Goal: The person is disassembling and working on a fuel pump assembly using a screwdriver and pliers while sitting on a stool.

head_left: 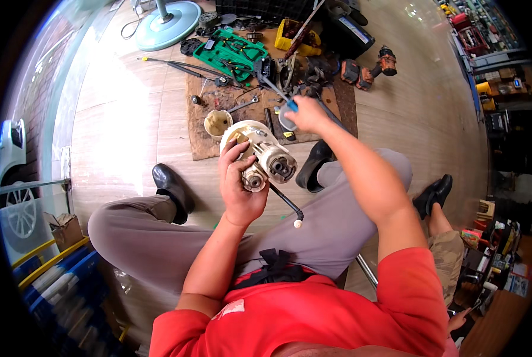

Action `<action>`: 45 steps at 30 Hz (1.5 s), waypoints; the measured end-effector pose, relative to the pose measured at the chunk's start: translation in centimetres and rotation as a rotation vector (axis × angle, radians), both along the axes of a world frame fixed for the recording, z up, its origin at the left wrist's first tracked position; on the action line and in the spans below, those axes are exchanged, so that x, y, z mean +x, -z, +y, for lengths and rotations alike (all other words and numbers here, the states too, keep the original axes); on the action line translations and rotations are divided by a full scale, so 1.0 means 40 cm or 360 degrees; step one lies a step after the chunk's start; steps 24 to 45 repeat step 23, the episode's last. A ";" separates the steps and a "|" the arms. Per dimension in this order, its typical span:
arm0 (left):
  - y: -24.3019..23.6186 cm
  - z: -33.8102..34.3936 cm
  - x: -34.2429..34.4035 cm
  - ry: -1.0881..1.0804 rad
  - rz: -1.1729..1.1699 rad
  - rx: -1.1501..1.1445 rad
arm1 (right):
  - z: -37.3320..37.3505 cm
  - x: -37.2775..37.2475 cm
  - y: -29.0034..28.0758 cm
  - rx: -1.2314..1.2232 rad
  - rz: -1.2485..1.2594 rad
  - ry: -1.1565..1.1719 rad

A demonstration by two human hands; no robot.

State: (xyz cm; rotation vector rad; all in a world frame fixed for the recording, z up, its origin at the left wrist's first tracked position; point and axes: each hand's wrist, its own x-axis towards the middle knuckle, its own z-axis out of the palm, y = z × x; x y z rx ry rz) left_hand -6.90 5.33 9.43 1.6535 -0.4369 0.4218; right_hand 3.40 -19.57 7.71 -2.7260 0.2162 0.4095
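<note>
My left hand (240, 187) is wrapped round an off-white fuel pump module (276, 162) with a round flange and two cylindrical ends, held above my lap. From it a thin black rod (286, 199) with a pale tip slants down to the right. Farther out, my right hand (309, 114) is closed on a blue-handled tool (292, 105) with a long grey shaft pointing away over the work board. I cannot tell what its dark far end is. Below that hand lies a pale translucent round piece (286, 121). A cream cup (218, 122) stands left of the module.
A stained board (203, 143) on the floor carries a wrench (244, 105), a green tool case (218, 50) and greasy parts. Beyond are a yellow container (284, 37), black battery (348, 37), and cordless tool (387, 61). Another person's leg (441, 223) is at the right.
</note>
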 end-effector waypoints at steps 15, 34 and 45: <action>0.004 0.056 0.022 -0.0163 0.0010 -0.0039 | 0.025 -0.046 0.420 -0.0176 0.0507 -0.0092; 0.075 0.100 0.049 0.0386 0.1328 -0.1707 | 0.057 -0.088 0.469 0.0523 0.0722 0.0216; 0.075 0.100 0.049 0.0386 0.1328 -0.1707 | 0.057 -0.088 0.469 0.0523 0.0722 0.0216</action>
